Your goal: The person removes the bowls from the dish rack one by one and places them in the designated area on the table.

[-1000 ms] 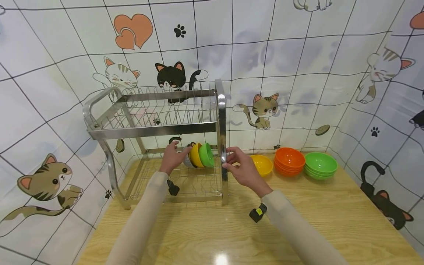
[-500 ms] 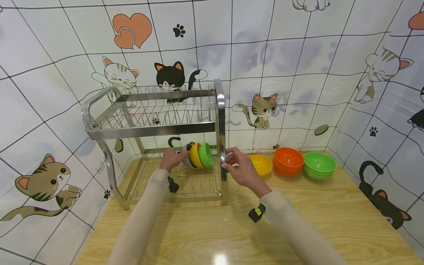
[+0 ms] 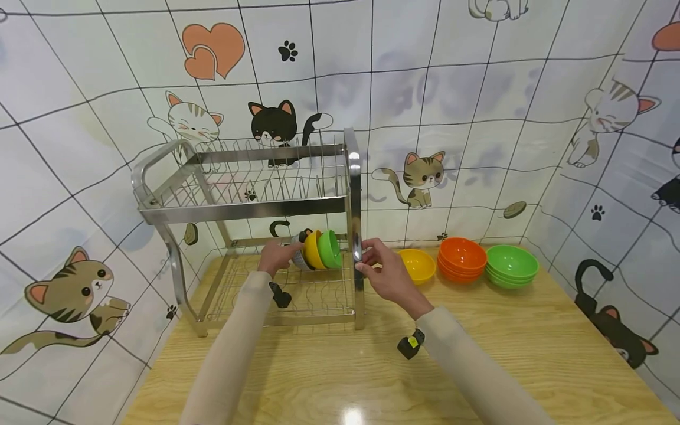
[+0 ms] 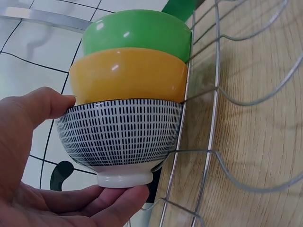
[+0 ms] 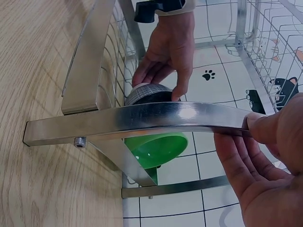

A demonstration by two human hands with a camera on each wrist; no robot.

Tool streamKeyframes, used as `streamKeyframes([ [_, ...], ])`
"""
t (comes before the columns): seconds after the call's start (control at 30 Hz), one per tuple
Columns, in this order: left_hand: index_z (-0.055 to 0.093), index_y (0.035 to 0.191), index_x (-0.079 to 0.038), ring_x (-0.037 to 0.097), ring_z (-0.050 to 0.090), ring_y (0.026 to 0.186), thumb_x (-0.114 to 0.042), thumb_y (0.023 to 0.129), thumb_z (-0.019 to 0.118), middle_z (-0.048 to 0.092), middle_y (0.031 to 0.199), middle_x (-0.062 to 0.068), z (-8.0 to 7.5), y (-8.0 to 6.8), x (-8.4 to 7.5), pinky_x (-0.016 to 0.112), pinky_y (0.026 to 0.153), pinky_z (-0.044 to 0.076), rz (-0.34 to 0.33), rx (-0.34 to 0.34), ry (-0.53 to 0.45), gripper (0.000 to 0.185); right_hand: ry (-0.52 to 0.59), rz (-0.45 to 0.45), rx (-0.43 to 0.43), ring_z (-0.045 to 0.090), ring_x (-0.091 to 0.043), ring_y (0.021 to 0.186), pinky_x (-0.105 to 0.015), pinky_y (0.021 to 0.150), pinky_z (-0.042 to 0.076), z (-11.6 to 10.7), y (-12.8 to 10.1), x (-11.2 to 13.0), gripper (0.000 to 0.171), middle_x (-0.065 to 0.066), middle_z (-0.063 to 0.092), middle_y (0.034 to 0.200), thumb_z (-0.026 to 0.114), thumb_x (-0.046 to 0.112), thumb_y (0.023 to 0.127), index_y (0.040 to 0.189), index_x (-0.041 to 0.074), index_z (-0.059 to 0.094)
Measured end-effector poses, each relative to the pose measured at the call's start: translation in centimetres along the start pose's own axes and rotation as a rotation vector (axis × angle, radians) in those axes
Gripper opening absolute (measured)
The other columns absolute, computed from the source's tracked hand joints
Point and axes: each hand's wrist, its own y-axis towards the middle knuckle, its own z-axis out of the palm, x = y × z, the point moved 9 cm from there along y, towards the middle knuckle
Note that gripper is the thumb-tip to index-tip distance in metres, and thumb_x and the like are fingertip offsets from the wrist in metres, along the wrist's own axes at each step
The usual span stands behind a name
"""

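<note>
Inside the lower tier of a metal dish rack (image 3: pixel 249 209), three bowls stand on their sides, one against another. My left hand (image 3: pixel 274 257) holds the outermost, a white bowl with dark dashes (image 4: pixel 120 135); its thumb is at the rim and its fingers are under the foot. Pressed against that bowl is a yellow bowl (image 4: pixel 130 73), followed by a green bowl (image 4: pixel 137 33). My right hand (image 3: pixel 390 273) pinches the rack's right front upright (image 5: pixel 161 116) between thumb and fingers.
Right of the rack, a yellow bowl (image 3: pixel 417 265), an orange bowl stack (image 3: pixel 462 260) and a green bowl stack (image 3: pixel 512 265) stand on the wooden table (image 3: pixel 329 366). The rack's upper wire tier (image 3: pixel 265 177) overhangs my left hand. A cat-patterned wall (image 3: pixel 404 106) stands behind.
My left hand has lowered slightly, and its raised fingers have come down around the patterned bowl. The right hand stays at the rack upright; the bowls show no clear shift.
</note>
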Motion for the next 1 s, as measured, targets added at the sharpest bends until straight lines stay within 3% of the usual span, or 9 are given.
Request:
streamKeyframes([
  [0.47, 0.037, 0.152, 0.007, 0.044, 0.064, 0.121, -0.046, 0.087, 0.075, 0.044, 0.154, 0.026, 0.1, 0.3, 0.6, 0.052, 0.104, 0.054, -0.041, -0.06, -0.095, 0.093, -0.004, 0.014, 0.004, 0.067, -0.021, 0.094, -0.036, 0.083, 0.06, 0.1, -0.1, -0.3, 0.031, -0.007, 0.068, 0.106, 0.065, 0.015, 0.101, 0.131, 0.015, 0.054],
  [0.7, 0.05, 0.144, 0.006, 0.038, 0.059, 0.122, -0.047, 0.082, 0.077, 0.053, 0.145, 0.024, -0.4, -0.3, -0.3, 0.052, 0.104, 0.052, -0.015, -0.138, -0.026, 0.086, -0.001, 0.003, 0.004, 0.067, -0.021, 0.094, -0.038, 0.087, 0.061, 0.2, -0.1, -0.1, 0.031, -0.007, 0.069, 0.106, 0.065, 0.015, 0.101, 0.131, 0.015, 0.055],
  [0.8, 0.06, 0.135, 0.004, 0.037, 0.056, 0.125, -0.046, 0.082, 0.078, 0.055, 0.144, 0.023, -0.4, -0.4, -0.8, 0.052, 0.106, 0.051, 0.003, -0.149, -0.019, 0.076, -0.004, -0.004, 0.0, 0.066, -0.021, 0.093, -0.036, 0.085, 0.061, 0.1, -0.1, -0.2, 0.031, -0.007, 0.069, 0.106, 0.065, 0.015, 0.101, 0.13, 0.015, 0.055],
  [1.0, 0.062, 0.133, 0.003, 0.035, 0.058, 0.123, -0.047, 0.083, 0.079, 0.058, 0.139, 0.02, -0.7, -0.4, -0.6, 0.051, 0.104, 0.053, 0.003, -0.161, -0.027, 0.072, -0.003, -0.003, 0.006, 0.066, -0.02, 0.091, -0.032, 0.08, 0.058, 0.0, -0.2, -0.3, 0.03, -0.007, 0.07, 0.104, 0.065, 0.015, 0.101, 0.13, 0.015, 0.056],
])
